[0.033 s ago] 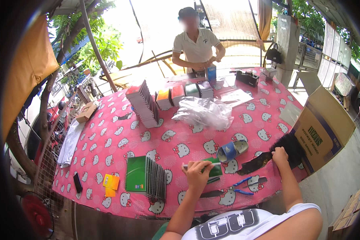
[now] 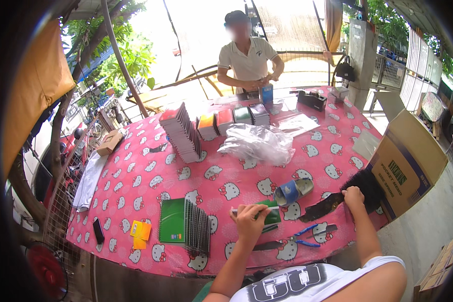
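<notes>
Two hands: both the person's own, low over the pink table, well apart.
Left hand: narrow, thumb and fingers pinching a green notebook, whose cover juts out at 3 o'clock.
Right hand: between 2 and 3 o'clock from the left, fingers curled at the edge of a black heap; I cannot tell whether they grip a piece.
Carton: open, tilted, at 2 o'clock from the right hand, just beside the heap.
Slipper: blue and grey, at 2 o'clock from the left hand, near the notebook.
Pliers: blue-handled, between 3 and 4 o'clock from the left hand, lying apart from both hands.
Green stack: at 9 o'clock from the left hand, black spirals along one side.
Yellow pads: at 9 o'clock from that stack, the phone beyond.
Plastic bag: crumpled, clear, at 12 o'clock from the left hand.
Co-worker: at 12 o'clock, across the table, hands by a blue box.
</notes>
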{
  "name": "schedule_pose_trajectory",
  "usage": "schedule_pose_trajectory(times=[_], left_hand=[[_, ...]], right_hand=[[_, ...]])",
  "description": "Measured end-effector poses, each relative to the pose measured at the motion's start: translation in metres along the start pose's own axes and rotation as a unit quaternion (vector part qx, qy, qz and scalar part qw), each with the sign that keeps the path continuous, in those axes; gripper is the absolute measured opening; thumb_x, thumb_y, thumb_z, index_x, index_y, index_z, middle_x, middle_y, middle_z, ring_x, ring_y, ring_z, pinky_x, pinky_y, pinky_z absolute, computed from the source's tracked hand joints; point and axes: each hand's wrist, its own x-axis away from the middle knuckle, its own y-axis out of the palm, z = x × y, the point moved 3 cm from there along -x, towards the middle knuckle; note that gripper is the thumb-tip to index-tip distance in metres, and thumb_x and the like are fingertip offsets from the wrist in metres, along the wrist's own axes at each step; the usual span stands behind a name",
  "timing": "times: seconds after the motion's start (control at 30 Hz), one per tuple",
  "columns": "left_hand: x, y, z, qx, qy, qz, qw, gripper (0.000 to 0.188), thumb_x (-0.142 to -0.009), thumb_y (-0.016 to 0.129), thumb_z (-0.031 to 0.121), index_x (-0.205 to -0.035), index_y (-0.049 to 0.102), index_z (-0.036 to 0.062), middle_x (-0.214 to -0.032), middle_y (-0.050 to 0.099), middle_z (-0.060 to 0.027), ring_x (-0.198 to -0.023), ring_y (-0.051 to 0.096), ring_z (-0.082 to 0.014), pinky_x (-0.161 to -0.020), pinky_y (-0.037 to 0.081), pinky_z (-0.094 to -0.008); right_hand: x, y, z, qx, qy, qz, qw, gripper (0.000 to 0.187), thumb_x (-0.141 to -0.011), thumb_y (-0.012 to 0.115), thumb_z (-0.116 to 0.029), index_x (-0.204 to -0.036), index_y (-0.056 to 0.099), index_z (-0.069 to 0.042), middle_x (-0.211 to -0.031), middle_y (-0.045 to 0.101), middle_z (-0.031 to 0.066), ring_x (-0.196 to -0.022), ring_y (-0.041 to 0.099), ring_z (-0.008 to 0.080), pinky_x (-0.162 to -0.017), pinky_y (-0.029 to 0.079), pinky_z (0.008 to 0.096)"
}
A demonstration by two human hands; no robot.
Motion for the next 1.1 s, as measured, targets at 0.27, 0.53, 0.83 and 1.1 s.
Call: schedule_pose_trajectory(times=[0.27, 0.53, 0.83, 1.1], left_hand=[[0.0, -0.003, 0.005, 0.003, -0.009, 0.016, 1.0, 0.015, -0.074, 0.077, 0.029, -0.081, 0.074, 0.0158, -0.084, 0.069, 0.0039, -0.085, 0.057, -0.0158, -0.098, 0.021, -0.0468], [-0.002, -0.005, 0.007, -0.029, 0.009, 0.009, 0.999, 0.021, -0.069, 0.081, 0.026, -0.085, 0.075, 0.014, -0.083, 0.069, 0.0014, -0.085, 0.057, -0.0155, -0.095, 0.029, -0.0423], [0.005, -0.006, 0.009, -0.013, 0.0, 0.023, 1.0, 0.021, -0.068, 0.082, 0.026, -0.083, 0.075, 0.0139, -0.079, 0.068, 0.0033, -0.082, 0.056, -0.0134, -0.094, 0.025, -0.041], [0.0, -0.003, 0.009, -0.026, 0.001, 0.032, 0.999, 0.02, -0.068, 0.082, 0.028, -0.081, 0.075, 0.0143, -0.079, 0.068, 0.0033, -0.081, 0.057, -0.0138, -0.095, 0.025, -0.0411]], right_hand=[[0.07, -0.039, -0.138, -0.372, -0.367, -0.025, 0.852, 0.018, -0.077, 0.066, -0.002, -0.094, 0.062, 0.001, -0.081, 0.065, 0.0171, -0.074, 0.063, 0.0317, -0.067, 0.05, 0.0373], [0.135, -0.054, -0.223, -0.382, -0.449, -0.118, 0.799, 0.015, -0.078, 0.074, -0.011, -0.087, 0.067, -0.002, -0.079, 0.063, 0.0032, -0.065, 0.057, 0.0071, -0.055, 0.044, 0.0234], [0.123, -0.052, -0.214, -0.359, -0.447, -0.213, 0.791, 0.01, -0.081, 0.069, -0.006, -0.091, 0.07, -0.004, -0.077, 0.062, 0.007, -0.064, 0.059, 0.0137, -0.059, 0.047, 0.0267], [0.108, -0.039, -0.211, -0.434, -0.334, -0.342, 0.764, 0.011, -0.087, 0.066, -0.006, -0.095, 0.068, 0.001, -0.078, 0.068, 0.0021, -0.065, 0.058, 0.0058, -0.059, 0.048, 0.0242]])
